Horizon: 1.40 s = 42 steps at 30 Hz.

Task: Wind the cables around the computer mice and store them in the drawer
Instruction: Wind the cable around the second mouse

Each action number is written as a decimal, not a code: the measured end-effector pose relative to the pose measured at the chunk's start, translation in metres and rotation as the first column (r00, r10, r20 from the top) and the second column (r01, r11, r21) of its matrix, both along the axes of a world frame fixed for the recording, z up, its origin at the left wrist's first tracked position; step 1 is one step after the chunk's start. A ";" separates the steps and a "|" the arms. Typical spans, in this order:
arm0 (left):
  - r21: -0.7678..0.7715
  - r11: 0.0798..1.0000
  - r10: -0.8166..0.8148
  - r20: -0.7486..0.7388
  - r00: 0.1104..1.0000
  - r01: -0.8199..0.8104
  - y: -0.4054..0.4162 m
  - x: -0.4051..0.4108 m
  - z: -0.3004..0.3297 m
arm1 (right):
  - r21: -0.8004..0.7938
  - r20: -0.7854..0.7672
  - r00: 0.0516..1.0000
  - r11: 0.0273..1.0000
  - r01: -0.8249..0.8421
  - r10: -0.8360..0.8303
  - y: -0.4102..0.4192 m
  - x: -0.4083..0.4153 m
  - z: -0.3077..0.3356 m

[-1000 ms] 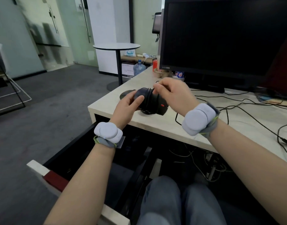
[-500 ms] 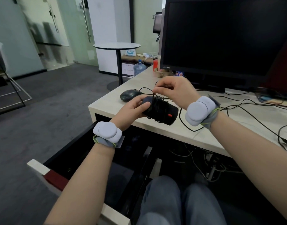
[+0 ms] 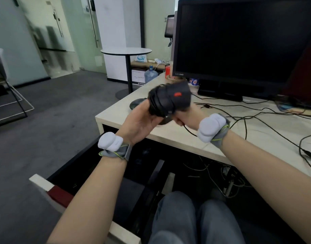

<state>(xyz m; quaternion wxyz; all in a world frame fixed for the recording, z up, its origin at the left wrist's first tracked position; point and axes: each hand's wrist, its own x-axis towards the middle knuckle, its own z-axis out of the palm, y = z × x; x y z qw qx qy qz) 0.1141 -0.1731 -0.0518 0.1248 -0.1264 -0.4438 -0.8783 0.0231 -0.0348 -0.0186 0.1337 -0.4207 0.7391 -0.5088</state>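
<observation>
Gripping from below with left hand (image 3: pixel 142 124) a black mouse (image 3: pixel 170 100), motion-blurred, red wheel up, cable (image 3: pixel 155 101) looping around its body, raised above the desk (image 3: pixel 186 138) edge; right hand (image 3: pixel 183 118) pinching loose cable beneath.

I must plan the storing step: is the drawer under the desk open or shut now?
Open: the drawer is pulled out below the desk, showing its dark inside.

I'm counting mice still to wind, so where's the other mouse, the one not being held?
In the head view, the second mouse lies on the desk near its left front corner, just behind the left hand and left of the monitor.
</observation>
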 end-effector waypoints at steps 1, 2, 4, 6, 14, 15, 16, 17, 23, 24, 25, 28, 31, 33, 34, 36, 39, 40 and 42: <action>0.061 0.994 0.084 0.019 0.996 -0.085 -0.004 -0.001 -0.001 | 0.083 -0.063 0.997 0.996 -0.036 0.041 -0.002 0.007 -0.007; 0.110 0.979 0.167 0.042 0.985 -0.171 -0.008 -0.003 -0.002 | 0.143 -0.087 0.991 0.986 -0.089 0.102 -0.005 0.013 -0.013; 0.157 0.937 0.306 0.068 0.950 -0.313 -0.014 -0.005 -0.005 | 0.208 -0.049 0.990 0.971 -0.120 0.133 -0.011 0.024 -0.020; 0.182 0.893 0.404 0.079 0.911 -0.411 -0.019 -0.006 -0.007 | 0.253 -0.116 0.988 0.965 -0.066 0.098 -0.019 0.034 -0.022; -0.163 0.714 0.698 0.091 0.710 -0.681 -0.030 -0.007 -0.015 | 0.349 -0.750 0.658 0.886 0.304 0.069 -0.018 0.056 -0.015; -0.220 0.698 0.709 0.082 0.700 -0.681 -0.030 -0.007 -0.016 | 0.337 -0.767 0.639 0.889 0.310 0.068 -0.018 0.057 -0.013; -0.273 0.690 0.709 0.071 0.702 -0.670 -0.030 -0.008 -0.017 | 0.313 -0.769 0.638 0.896 0.314 0.045 -0.016 0.057 -0.010; -0.333 0.682 0.703 0.055 0.709 -0.651 -0.030 -0.008 -0.017 | 0.283 -0.758 0.652 0.906 0.316 0.009 -0.014 0.055 -0.004; -0.544 0.669 0.600 -0.007 0.800 -0.507 -0.025 -0.008 -0.017 | 0.180 -0.729 0.676 0.923 0.340 -0.107 0.000 0.027 0.021; -0.575 0.661 0.582 -0.011 0.813 -0.482 -0.024 -0.007 -0.017 | 0.164 -0.734 0.667 0.919 0.358 -0.129 0.002 0.022 0.023; -0.600 0.658 0.561 -0.012 0.827 -0.455 -0.024 -0.006 -0.017 | 0.142 -0.736 0.658 0.916 0.375 -0.156 0.004 0.017 0.025; -0.636 0.679 0.487 0.018 0.873 -0.366 -0.021 -0.003 -0.017 | 0.094 -0.683 0.703 0.930 0.355 -0.199 0.010 0.002 0.029; -0.580 0.773 0.353 0.059 0.934 -0.256 -0.016 0.001 -0.015 | 0.092 -0.561 0.818 0.973 0.214 -0.127 0.014 -0.007 0.033; -0.509 0.843 0.249 0.079 0.965 -0.176 -0.014 0.004 -0.013 | 0.084 -0.518 0.853 0.988 0.130 -0.068 0.015 -0.007 0.032; -0.468 0.873 0.200 0.083 0.976 -0.139 -0.013 0.005 -0.011 | 0.078 -0.500 0.864 0.991 0.110 -0.056 0.015 -0.008 0.030; -0.379 0.922 0.116 0.084 0.990 -0.076 -0.012 0.007 -0.009 | 0.074 -0.472 0.880 0.993 0.090 -0.045 0.015 -0.009 0.024; -0.247 0.969 0.007 0.070 0.998 0.011 -0.010 0.009 -0.006 | 0.163 -0.443 0.897 0.983 0.087 -0.006 0.009 -0.006 0.013; -0.212 0.977 -0.012 0.064 0.998 0.025 -0.009 0.008 -0.006 | 0.180 -0.386 0.922 0.979 0.092 -0.015 0.007 -0.003 0.011; -0.149 0.989 -0.013 0.021 1.000 0.016 -0.007 0.006 -0.005 | 0.155 -0.312 0.948 0.981 0.114 -0.061 0.006 0.002 0.004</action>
